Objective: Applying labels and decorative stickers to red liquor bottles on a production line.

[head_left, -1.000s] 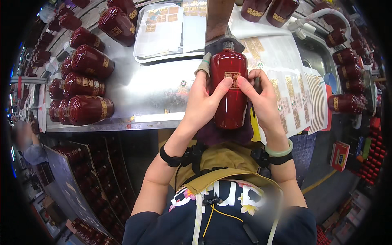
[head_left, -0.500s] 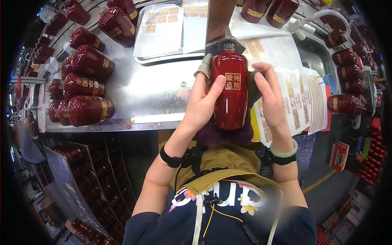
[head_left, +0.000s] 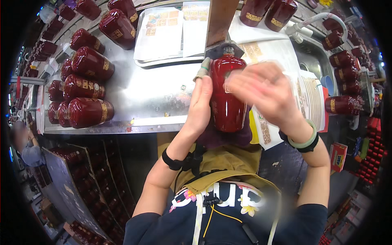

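Right at the middle of the head view, the left hand (head_left: 200,107) lies flat along the left side of a glossy dark-red bottle (head_left: 227,94), fingers stretched upward and pressing it, with a pale wrap on 1 fingertip. That bottle lies neck away from the person, on a purple cloth (head_left: 222,136) at the near edge of a steel worktable (head_left: 151,92). Just right of the bottle, the right hand (head_left: 265,92) is blurred, palm open and fingers spread, hovering over the bottle's right side; whether it touches the glass cannot be told. A pale green bangle (head_left: 304,141) and a black band circle that wrist, and a black strap (head_left: 173,161) circles the left wrist.

Left of the left hand, well apart, a cluster of similar red bottles (head_left: 83,87) lies on its sides on the table. Beyond both hands, sheets of printed labels (head_left: 171,28) rest in a tray. Right of the right hand lies a fanned stack of label sheets (head_left: 312,96), and further right more red bottles (head_left: 341,104) beside a sink with a white faucet (head_left: 322,20).
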Demonstrator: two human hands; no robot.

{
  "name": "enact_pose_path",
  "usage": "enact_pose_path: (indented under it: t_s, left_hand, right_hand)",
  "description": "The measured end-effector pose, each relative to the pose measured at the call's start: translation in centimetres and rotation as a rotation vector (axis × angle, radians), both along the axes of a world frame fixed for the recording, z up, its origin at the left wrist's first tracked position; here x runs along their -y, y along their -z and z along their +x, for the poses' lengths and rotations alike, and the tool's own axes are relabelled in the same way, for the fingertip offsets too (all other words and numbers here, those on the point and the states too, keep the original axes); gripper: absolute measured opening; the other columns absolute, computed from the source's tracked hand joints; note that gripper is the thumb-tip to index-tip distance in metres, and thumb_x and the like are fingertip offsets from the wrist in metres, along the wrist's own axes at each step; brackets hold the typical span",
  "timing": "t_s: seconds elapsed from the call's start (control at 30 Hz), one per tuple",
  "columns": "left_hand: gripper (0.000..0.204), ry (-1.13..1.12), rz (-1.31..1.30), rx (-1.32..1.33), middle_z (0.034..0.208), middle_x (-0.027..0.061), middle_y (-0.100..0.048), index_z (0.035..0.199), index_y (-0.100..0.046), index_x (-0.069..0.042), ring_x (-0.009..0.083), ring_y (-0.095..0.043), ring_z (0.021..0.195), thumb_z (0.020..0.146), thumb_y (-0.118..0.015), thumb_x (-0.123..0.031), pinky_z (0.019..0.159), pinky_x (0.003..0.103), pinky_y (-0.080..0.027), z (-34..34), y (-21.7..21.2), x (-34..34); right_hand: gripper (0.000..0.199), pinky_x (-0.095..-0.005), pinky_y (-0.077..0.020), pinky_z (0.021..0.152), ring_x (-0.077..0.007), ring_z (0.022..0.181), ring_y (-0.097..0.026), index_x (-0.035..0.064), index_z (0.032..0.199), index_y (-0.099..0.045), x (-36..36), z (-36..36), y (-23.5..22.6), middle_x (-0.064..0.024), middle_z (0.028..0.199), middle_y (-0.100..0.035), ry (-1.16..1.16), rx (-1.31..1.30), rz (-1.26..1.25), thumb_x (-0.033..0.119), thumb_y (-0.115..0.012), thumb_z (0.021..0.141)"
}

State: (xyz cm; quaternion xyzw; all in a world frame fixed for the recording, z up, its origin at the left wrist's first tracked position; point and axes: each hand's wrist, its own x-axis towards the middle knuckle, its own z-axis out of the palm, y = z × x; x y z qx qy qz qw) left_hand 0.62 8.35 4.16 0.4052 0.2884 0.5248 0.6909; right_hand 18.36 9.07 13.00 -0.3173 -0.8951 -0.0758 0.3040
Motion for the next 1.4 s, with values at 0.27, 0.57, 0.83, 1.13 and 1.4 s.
enact_pose_path:
  t_s: [0.27, 0.57, 0.83, 1.13, 1.4]
  left_hand:
    - [0.070, -0.010, -0.012, -0.012, 0.160, 0.0206, -0.040, 0.162, -0.020, 0.003, 0.0282, -0.044, 0.146, 0.114, -0.018, -0.048, 0.120, 0.043, -0.039, 0.0, 0.0, -0.2]
    - [0.055, -0.038, 0.013, -0.173, 0.156, 0.0138, -0.044, 0.162, -0.025, 0.000, 0.0192, -0.048, 0.139, 0.113, -0.042, -0.020, 0.117, 0.036, -0.040, 0.2, -0.2, -0.2]
    - [0.057, -0.010, -0.114, -0.033, 0.156, 0.0179, -0.044, 0.160, -0.024, 0.006, 0.0208, -0.046, 0.141, 0.114, -0.038, -0.025, 0.119, 0.036, -0.036, -0.3, 0.1, -0.6]
    - [0.062, -0.032, -0.025, -0.220, 0.151, 0.0184, -0.048, 0.158, -0.029, 0.006, 0.0218, -0.050, 0.137, 0.107, -0.058, -0.016, 0.114, 0.036, -0.041, 0.2, -0.9, -1.2]
    - [0.064, 0.025, -0.019, -0.206, 0.155, 0.0188, -0.043, 0.161, -0.023, 0.004, 0.0228, -0.046, 0.141, 0.109, -0.054, -0.018, 0.117, 0.037, -0.039, -0.3, -1.1, -1.1]
  right_hand:
    - [0.018, -0.0355, -0.0493, 0.069, -0.0245, 0.077, -0.061, 0.0075, 0.102, -0.070, -3.9, -0.5, -2.2, -0.0062, 0.086, -0.065, 0.190, 0.033, 0.091, 0.007, -0.066, 0.084]
    - [0.027, -0.0398, -0.0535, 0.072, -0.0295, 0.084, -0.067, 0.0045, 0.107, -0.073, -0.2, 0.5, 1.0, -0.0105, 0.093, -0.070, 0.233, -0.339, -0.304, -0.001, -0.077, 0.080]
    - [0.022, -0.0425, -0.0517, 0.074, -0.0307, 0.079, -0.064, 0.0050, 0.102, -0.072, -1.1, -0.2, 0.4, -0.0095, 0.088, -0.070, 0.067, -0.335, -0.236, 0.000, -0.076, 0.081]
    - [0.030, -0.0283, -0.0502, 0.081, -0.0119, 0.086, -0.062, 0.0008, 0.128, -0.056, -0.5, 0.3, 1.4, -0.0057, 0.096, -0.068, 0.445, -1.030, -0.975, 0.008, -0.064, 0.100]
    - [0.078, -0.0213, -0.0421, 0.077, -0.0046, 0.086, -0.048, 0.0029, 0.154, -0.040, 2.9, 0.1, 6.8, 0.0041, 0.096, -0.046, 0.228, -1.207, -1.206, 0.010, -0.082, 0.089]
